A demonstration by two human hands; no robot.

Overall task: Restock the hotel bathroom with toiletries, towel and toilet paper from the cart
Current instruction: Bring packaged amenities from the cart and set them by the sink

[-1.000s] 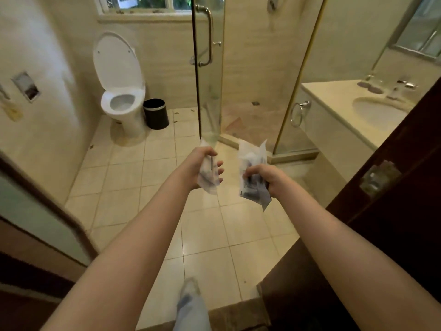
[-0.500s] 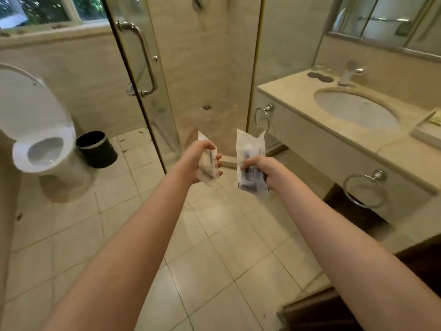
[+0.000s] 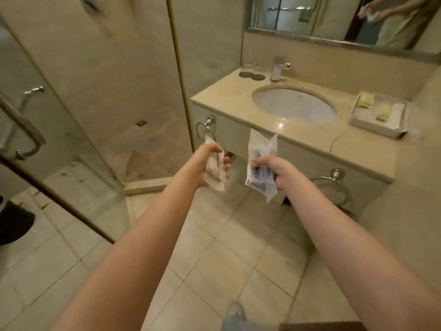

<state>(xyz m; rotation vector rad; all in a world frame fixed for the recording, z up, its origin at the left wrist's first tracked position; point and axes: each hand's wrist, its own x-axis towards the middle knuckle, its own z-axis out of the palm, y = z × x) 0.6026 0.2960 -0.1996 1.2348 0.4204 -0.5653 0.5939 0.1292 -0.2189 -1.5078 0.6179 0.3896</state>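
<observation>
- L hand [image 3: 208, 164]: fingers curled round pale packet [image 3: 216, 177], held upright in air over floor [image 3: 214, 259], in front of L towel ring [image 3: 210, 121].
- R hand [image 3: 278, 172]: clamped on lower half of blue-print packet [image 3: 260, 151]; top overlaps counter [image 3: 229, 101] edge in view, bottom corner hangs below fist.
- Packets near each other, not touching.
- Basin [image 3: 293, 105] in counter, tap [image 3: 278, 69] behind, tray [image 3: 379, 129] w/ small items at R end.
- 2nd ring [image 3: 336, 174] on counter front, just R of R hand.
- Shower glass [image 3: 71, 115] at L, black bin [image 3: 14, 223] far L.
</observation>
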